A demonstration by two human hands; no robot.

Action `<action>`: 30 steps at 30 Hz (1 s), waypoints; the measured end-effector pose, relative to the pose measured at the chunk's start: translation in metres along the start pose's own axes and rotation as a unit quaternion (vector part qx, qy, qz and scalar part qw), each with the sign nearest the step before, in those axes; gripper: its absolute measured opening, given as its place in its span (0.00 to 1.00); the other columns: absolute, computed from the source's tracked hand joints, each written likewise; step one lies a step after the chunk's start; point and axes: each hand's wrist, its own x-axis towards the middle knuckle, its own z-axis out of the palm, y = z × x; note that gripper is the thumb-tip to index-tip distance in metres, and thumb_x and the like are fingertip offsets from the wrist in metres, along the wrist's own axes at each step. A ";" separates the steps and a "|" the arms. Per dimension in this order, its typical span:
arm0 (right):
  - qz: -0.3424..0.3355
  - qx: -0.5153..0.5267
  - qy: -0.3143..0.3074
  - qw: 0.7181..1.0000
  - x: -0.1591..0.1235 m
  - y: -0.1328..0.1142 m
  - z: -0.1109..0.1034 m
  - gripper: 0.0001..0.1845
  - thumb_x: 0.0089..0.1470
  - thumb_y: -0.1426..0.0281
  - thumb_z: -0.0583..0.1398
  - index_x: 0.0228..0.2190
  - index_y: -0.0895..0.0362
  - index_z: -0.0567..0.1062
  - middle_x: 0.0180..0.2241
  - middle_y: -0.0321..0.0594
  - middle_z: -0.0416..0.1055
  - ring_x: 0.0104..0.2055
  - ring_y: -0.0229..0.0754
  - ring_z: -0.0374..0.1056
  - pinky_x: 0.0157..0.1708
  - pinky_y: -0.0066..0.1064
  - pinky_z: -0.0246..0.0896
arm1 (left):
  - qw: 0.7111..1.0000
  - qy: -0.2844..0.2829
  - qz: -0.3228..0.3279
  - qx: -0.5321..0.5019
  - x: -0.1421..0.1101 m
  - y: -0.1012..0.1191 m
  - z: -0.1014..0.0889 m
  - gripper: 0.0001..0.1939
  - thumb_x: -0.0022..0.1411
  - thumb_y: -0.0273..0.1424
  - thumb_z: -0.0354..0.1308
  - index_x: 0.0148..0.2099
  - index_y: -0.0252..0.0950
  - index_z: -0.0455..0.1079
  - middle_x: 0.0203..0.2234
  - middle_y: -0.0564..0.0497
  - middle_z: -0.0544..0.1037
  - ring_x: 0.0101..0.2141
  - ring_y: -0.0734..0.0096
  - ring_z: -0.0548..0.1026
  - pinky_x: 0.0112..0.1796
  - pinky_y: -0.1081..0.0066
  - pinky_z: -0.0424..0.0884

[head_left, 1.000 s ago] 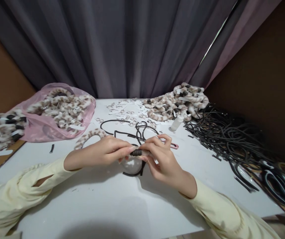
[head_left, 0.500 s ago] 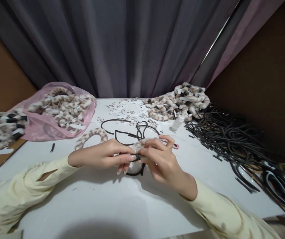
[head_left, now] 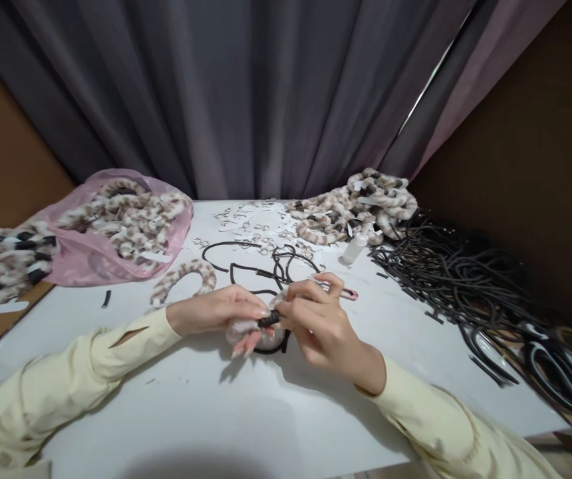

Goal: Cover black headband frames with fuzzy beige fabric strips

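Observation:
Between my two hands is a fluffy white-and-brown fur strap [head_left: 239,327] with a black cord [head_left: 269,320] wound tightly round it in several turns. My left hand [head_left: 211,311] is closed on the strap, its thumb by the left end of the winding. My right hand [head_left: 318,322] pinches at the right end of the winding, its fingertips partly hiding the strap. A pink-handled tool [head_left: 350,293] sticks out behind the right fingers; whether that hand holds it I cannot tell. Loose black cords [head_left: 246,267] lie just beyond my hands.
A curved fur strap [head_left: 183,271] lies left. Behind it stands a pink bag [head_left: 91,263] of fur straps. Metal clasps [head_left: 259,236] are scattered at the back. At right are a fur strap pile [head_left: 380,199], a small bottle [head_left: 353,249], heaped black cords [head_left: 455,273] and scissors [head_left: 555,372].
My left hand has shifted its grip leftward and uncovered more of the wound black cord and pale fur. My right hand stays nearly in place, still pinching.

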 end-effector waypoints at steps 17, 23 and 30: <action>0.029 -0.019 -0.018 0.999 -0.007 0.003 0.016 0.10 0.53 0.81 0.51 0.33 0.59 0.70 0.30 0.41 0.73 0.37 0.41 0.68 0.45 0.42 0.46 | 0.999 -0.001 -0.044 -0.011 0.012 -0.022 -0.024 0.26 0.60 0.47 0.51 0.23 0.29 0.70 0.07 0.54 0.62 0.07 0.84 0.50 0.12 0.76 0.49; 0.366 0.268 -0.024 0.891 0.000 0.002 0.014 0.16 0.55 0.63 0.57 0.44 0.56 0.70 0.26 0.38 0.75 0.28 0.41 0.69 0.31 0.33 0.61 | 0.975 0.200 0.091 0.002 0.020 -0.027 -0.025 0.25 0.61 0.50 0.46 0.31 0.33 0.69 0.14 0.54 0.66 0.21 0.72 0.68 0.31 0.71 0.67; 0.420 0.414 -0.023 0.807 0.027 0.020 0.004 0.20 0.56 0.62 0.56 0.49 0.54 0.70 0.54 0.42 0.66 0.51 0.44 0.65 0.47 0.34 0.63 | 0.788 0.426 0.260 0.360 -0.002 0.002 0.000 0.10 0.61 0.37 0.51 0.36 0.36 0.68 0.39 0.47 0.71 0.45 0.62 0.67 0.48 0.68 0.59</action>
